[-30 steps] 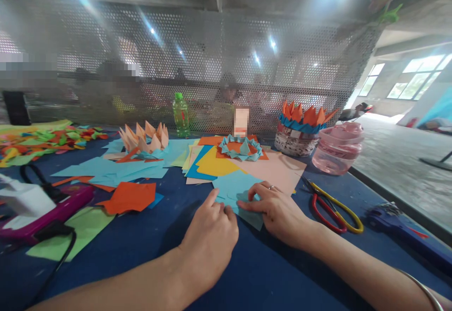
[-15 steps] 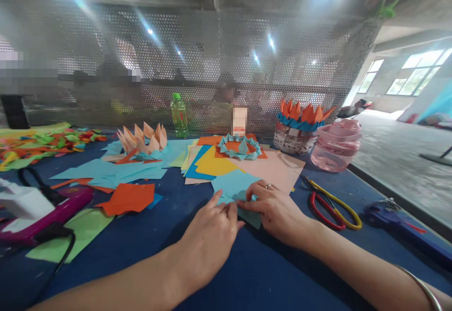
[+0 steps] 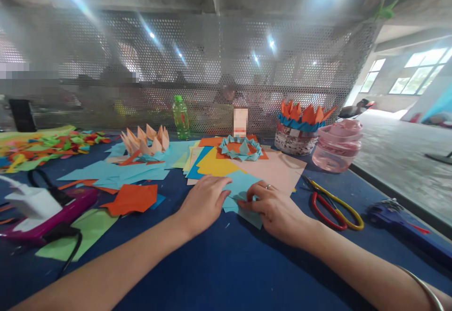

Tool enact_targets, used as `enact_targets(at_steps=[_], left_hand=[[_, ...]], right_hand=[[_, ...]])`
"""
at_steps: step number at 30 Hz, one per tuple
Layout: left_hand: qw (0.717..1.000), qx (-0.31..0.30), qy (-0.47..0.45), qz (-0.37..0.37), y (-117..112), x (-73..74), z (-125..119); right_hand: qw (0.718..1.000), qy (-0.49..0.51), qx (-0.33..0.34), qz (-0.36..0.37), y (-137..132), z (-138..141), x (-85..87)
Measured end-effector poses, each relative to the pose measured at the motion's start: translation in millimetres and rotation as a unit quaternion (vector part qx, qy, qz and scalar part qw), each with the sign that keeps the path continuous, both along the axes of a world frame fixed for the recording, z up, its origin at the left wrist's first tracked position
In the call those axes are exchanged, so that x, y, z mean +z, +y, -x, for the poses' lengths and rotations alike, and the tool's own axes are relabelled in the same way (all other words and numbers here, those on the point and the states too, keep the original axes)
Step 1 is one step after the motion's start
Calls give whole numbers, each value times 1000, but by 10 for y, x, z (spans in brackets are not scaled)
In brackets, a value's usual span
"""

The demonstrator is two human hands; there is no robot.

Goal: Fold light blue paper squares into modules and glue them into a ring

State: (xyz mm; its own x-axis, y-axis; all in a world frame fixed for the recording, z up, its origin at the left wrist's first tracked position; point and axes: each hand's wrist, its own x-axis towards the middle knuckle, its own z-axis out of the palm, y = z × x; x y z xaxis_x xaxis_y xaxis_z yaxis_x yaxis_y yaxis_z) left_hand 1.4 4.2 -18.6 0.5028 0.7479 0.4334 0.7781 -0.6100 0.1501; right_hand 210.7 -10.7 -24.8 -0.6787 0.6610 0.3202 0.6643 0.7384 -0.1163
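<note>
the right hand (image 3: 277,210) is pressing on a light blue paper sheet (image 3: 240,191), its fingers (image 3: 252,203) curling over the sheet's near part. whether that grip is truly pinching the paper or only pinning it down, i can't tell from here. the left hand (image 3: 205,203) is staying open and fairly flat, its fingertips (image 3: 226,182) coming to the sheet's left edge without clearly holding anything.

the sheet is looking light, thin and soft, so it's likely to buckle if lifted by a single corner and may slide on the paper beneath it. it would be handling best pinned flat or taken between finger and thumb along an edge. it is lying between the two hands, partly over a peach paper sheet (image 3: 271,170) and beside a yellow paper sheet (image 3: 215,163), with the whole stack resting on the blue worktop (image 3: 226,264).

further out, a folded paper ring (image 3: 240,148) is sitting beyond the stack. red-and-yellow-handled scissors (image 3: 328,212) are lying to the right of the right hand, with a pink plastic jar (image 3: 337,148) standing behind them. an orange paper scrap (image 3: 132,199) is lying left of the left hand, and a peach paper lotus (image 3: 144,141) is sitting farther back.
</note>
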Motion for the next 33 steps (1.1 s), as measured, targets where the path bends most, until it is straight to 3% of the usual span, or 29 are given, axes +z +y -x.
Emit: enact_targets(at_steps=[3, 8, 15, 18, 20, 23, 26, 30, 33], left_hand=[[996, -62, 0, 65, 179, -46, 10], [992, -95, 16, 84, 218, -19, -42], [991, -36, -19, 128, 154, 61, -61], [981, 15, -96, 166, 149, 107, -74], [952, 42, -203, 224, 149, 136, -94], [856, 55, -376, 350, 134, 156, -141], [775, 37, -459, 432, 84, 149, -193], [752, 1, -464, 467, 13, 135, -247], [781, -38, -418, 463, 1, 120, -257]], right_hand=[[1000, 0, -7, 1, -1, 10, 0], [1000, -6, -10, -1, 4, 22, 10], [1000, 5, -6, -23, -10, 20, 2], [998, 54, -29, -34, -30, 35, 16], [989, 120, -80, -34, -36, 49, 33], [962, 218, -161, 18, -24, 68, 47], [939, 276, -161, 123, 6, 86, 33], [908, 329, -129, 226, 53, 102, -6], [870, 386, -112, 286, 85, 90, -27]])
